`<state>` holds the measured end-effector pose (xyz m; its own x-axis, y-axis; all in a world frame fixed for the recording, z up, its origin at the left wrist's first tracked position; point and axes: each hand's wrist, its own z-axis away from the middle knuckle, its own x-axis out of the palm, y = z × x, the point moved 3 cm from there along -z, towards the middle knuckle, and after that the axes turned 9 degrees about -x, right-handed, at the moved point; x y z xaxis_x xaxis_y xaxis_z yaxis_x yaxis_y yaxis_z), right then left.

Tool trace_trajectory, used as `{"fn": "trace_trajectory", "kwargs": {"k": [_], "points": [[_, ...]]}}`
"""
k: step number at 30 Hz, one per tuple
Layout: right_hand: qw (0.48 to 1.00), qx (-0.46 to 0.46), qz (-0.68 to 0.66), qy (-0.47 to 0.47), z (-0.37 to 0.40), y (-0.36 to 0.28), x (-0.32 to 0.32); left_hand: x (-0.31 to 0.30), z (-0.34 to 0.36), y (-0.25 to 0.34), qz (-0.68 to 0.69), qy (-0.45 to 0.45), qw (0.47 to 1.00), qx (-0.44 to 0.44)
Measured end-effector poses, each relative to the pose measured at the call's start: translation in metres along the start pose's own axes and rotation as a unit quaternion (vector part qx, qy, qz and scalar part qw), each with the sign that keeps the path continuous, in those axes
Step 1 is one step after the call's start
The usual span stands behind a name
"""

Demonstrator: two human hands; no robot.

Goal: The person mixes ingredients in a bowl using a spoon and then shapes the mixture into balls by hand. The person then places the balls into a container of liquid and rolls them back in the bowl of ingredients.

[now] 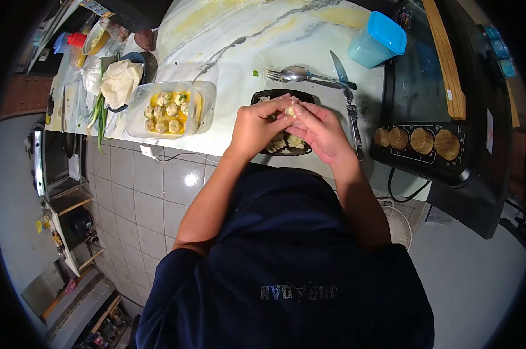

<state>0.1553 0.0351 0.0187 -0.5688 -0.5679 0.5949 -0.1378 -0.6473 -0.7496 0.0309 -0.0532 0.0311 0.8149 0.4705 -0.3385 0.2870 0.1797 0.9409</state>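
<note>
My left hand (255,127) and my right hand (323,131) meet over a black tray (267,95) at the counter's front edge. Their fingertips are closed together around a small pale lump of food (290,110). Crumbly pale pieces (295,141) lie in the tray beneath, partly hidden by the hands. To the left, a clear plastic container (136,116) holds several round balls (173,110) in yellow liquid. A spoon (295,73), a fork and knives lie behind the tray.
A blue-lidded container (386,34) stands at the back right, beside a black oven (478,145) with wooden knobs. At the left are green onions (98,113), a crumpled pale wrapper (121,82) on a dark plate, and a bowl (95,39).
</note>
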Motion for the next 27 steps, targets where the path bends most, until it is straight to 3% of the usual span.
{"fn": "trace_trajectory", "kwargs": {"k": [3,5,9,11,15,18,21,23,25,27], "points": [[0.998,-0.015,0.062,0.013,0.001,0.0,0.001,0.001,0.002,0.002,-0.005,0.01,1.0,-0.026],[0.999,0.002,0.039,0.001,0.0,-0.005,0.002,-0.002,-0.001,0.008,-0.014,0.011,0.998,0.057],[0.995,0.036,0.097,-0.013,-0.003,-0.012,-0.002,-0.004,-0.005,0.012,0.003,-0.028,0.998,0.064],[0.997,0.032,0.067,0.01,-0.006,-0.006,-0.006,-0.001,-0.006,0.003,-0.012,-0.043,0.999,-0.02],[0.998,-0.025,0.051,0.007,-0.005,-0.001,-0.004,0.004,-0.001,-0.001,-0.008,0.011,0.999,-0.045],[0.998,0.016,0.066,-0.01,-0.003,-0.01,-0.002,-0.002,-0.001,0.004,-0.02,-0.002,0.999,0.032],[0.992,0.043,0.114,-0.042,-0.003,-0.019,-0.001,-0.009,-0.005,0.007,0.016,-0.054,0.997,0.049],[0.986,0.052,0.131,-0.085,-0.002,-0.022,0.003,-0.01,-0.008,0.011,-0.036,-0.108,0.992,0.05],[0.995,0.046,0.084,-0.042,-0.004,-0.014,-0.001,-0.005,-0.007,0.009,-0.033,-0.092,0.994,0.057],[0.999,0.039,0.035,0.001,-0.006,-0.004,-0.003,-0.002,-0.004,0.01,-0.059,0.004,0.997,0.04]]}}
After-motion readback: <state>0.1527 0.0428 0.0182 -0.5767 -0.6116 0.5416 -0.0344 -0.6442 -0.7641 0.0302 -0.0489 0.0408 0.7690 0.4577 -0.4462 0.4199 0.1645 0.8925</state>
